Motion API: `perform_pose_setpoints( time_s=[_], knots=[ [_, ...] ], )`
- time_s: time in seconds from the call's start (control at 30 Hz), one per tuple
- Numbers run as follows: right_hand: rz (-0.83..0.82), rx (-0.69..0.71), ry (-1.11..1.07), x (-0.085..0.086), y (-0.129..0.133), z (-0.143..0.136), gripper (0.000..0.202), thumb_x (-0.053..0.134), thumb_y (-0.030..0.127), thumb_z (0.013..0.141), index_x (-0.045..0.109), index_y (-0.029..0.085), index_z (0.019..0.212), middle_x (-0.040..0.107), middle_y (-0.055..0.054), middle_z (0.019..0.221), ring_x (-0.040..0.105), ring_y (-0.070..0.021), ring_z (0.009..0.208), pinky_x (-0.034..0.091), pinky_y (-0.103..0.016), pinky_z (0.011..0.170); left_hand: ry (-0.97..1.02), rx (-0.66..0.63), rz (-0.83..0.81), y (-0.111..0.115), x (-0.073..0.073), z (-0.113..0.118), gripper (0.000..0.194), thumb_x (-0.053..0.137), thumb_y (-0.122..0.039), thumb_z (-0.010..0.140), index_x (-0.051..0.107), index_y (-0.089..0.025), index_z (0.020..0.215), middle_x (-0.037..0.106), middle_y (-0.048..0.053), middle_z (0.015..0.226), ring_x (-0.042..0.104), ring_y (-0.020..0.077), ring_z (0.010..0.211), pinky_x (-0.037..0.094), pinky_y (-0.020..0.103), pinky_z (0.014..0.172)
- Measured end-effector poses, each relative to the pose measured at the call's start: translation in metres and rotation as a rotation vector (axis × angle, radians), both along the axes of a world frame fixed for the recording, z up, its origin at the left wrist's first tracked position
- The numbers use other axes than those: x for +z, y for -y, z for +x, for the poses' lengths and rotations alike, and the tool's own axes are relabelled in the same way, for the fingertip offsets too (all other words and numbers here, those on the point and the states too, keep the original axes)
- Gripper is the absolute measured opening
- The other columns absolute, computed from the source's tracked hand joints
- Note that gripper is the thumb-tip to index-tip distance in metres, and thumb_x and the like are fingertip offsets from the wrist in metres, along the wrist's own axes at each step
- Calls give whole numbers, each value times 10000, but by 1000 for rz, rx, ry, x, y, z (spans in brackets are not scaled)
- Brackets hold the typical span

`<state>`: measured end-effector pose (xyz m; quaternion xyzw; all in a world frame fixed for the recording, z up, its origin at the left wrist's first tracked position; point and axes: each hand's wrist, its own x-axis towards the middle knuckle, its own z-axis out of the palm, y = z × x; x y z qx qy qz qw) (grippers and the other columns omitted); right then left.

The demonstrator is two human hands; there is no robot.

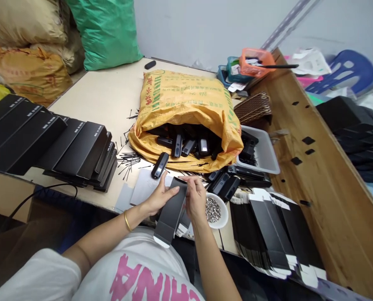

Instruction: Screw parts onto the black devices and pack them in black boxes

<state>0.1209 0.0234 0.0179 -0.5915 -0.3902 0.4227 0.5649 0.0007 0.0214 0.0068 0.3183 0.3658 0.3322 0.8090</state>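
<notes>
Tabletop (pixel 108 90): yellow sack (pixel 186 94) beyond black box (pixel 170 213); white bowl (pixel 223 217) beside right hand (pixel 195 196).

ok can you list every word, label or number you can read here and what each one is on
"CHINA": pink letters on the white shirt, upside down, cut off by the frame edge; likely reading.
Yellow sack: red and green Chinese characters, too blurred to quote surely.
Black boxes at left: small white lettering, too small to read.
Held black carton: no readable text.

White short-sleeved T-shirt (pixel 149 250), large pink lettering (pixel 157 286) across front; gold-coloured bangle (pixel 127 221) on left wrist (pixel 136 215).
</notes>
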Motion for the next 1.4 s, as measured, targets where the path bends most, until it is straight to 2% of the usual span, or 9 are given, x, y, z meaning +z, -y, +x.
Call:
perform_pose_setpoints(
  time_s=[0.13, 0.37, 0.5, 0.6, 0.77, 0.97, 1.17, 1.23, 1.4],
  knots=[
    [-119, -15, -195, -2, -13, -15, 318, 690, 479, 670, 535, 201, 676, 546, 37, 629, 487, -119, 575, 414, -248, 579, -203, 47, 249, 3, -4, -13, 954, 665, -321, 769, 8, -280, 1461, 641, 75, 1082, 615, 202, 999, 510, 363, 857],
    [-70, 66, -125, -9, 3, -34, 291, 615, 474, 758, 620, 215, 892, 646, -22, 902, 555, -151, 728, 446, -265, 656, -198, 47, 208, -13, -2, -44, 838, 529, -418, 858, -34, -279, 1463, 650, 74, 1071, 649, 189, 896, 542, 339, 772],
    [-100, -89, -48, -21, -6, -35, 337, 465, 532, 817, 538, 215, 908, 607, -26, 877, 556, -160, 745, 461, -285, 670, -300, -18, 762, -6, -2, -65, 675, 544, -392, 843, 236, -248, 1425, 462, 140, 1358, 448, 262, 1262, 390, 457, 1031],
    [-169, 44, 136, -28, -27, -47, 323, 410, 508, 836, 522, 205, 846, 600, -40, 849, 566, -191, 804, 470, -330, 730, -463, 108, 1185, 1, -1, -72, 715, 721, -312, 677, 380, -213, 1297, 419, 157, 1373, 338, 311, 1332, 260, 547, 1093],
    [-310, 129, 554, -33, -67, -65, 487, 695, 295, 676, 504, 165, 1105, 562, -159, 1129, 480, -311, 1124, 374, -448, 931, -945, 437, 892, -15, 0, -87, 680, 676, -236, 676, 338, -177, 1263, 556, 132, 1151, 568, 258, 1069, 479, 421, 903],
    [-253, 258, 482, -13, -85, -2, 534, 596, 312, 765, 434, 162, 1251, 579, -119, 1141, 593, -222, 929, 497, -363, 753, -1190, 136, 793, -33, -3, -102, 612, 645, -284, 707, 420, -187, 1267, 559, 128, 1212, 513, 284, 1162, 418, 441, 980],
    [84, 900, 444, 40, -61, 14, 303, 728, 305, 673, 668, 212, 955, 653, -45, 978, 576, -218, 951, 446, -386, 890, -999, -78, 935, -35, 7, -78, 602, 664, -244, 651, 497, -220, 1229, 617, 75, 1119, 583, 256, 1043, 451, 401, 940],
    [72, 825, 542, 41, -63, 6, 225, 659, 349, 756, 661, 200, 924, 665, -50, 920, 596, -201, 897, 471, -346, 836, -912, -20, 923, -36, 9, -73, 604, 656, -218, 642, 497, -205, 1225, 615, 75, 1135, 583, 245, 1048, 456, 379, 939],
    [-436, 424, 1067, 6, -86, 17, 174, 522, 215, 840, 663, 117, 811, 683, -170, 837, 640, -279, 901, 455, -392, 827, -798, 264, 888, -35, 7, -77, 655, 634, -193, 664, 431, -188, 1287, 548, 92, 1268, 515, 235, 1175, 388, 370, 1032]
  ],
)
